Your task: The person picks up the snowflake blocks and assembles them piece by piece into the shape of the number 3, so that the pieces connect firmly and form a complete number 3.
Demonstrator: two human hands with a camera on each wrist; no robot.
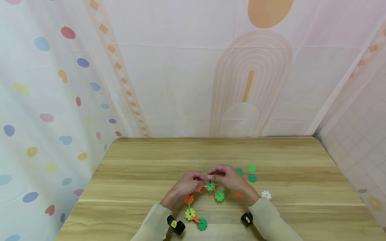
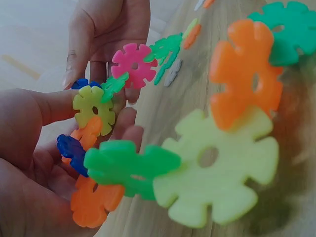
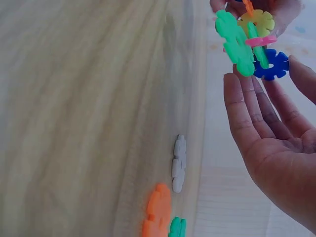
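Observation:
Both hands meet over the middle of the wooden table [image 1: 138,167]. My left hand [image 1: 199,179] grips one end of a chain of interlocked snowflake discs [image 2: 207,163]. Its thumb [image 2: 44,106] presses a yellow-green disc [image 2: 94,106] with orange and blue discs behind it. My right hand [image 1: 212,176] pinches a blue disc [image 3: 270,64] at the chain's top, beside green [image 3: 234,42], yellow and pink discs. The rest of the chain trails toward me over an orange disc [image 1: 188,198], a yellow disc [image 1: 190,213] and a green disc [image 1: 202,223].
Loose discs lie on the table to the right: green ones [image 1: 251,168], another green [image 1: 219,195], an orange one [image 1: 239,194] and a white one [image 1: 266,194]. Patterned cloth walls [image 1: 193,83] close in the back and both sides.

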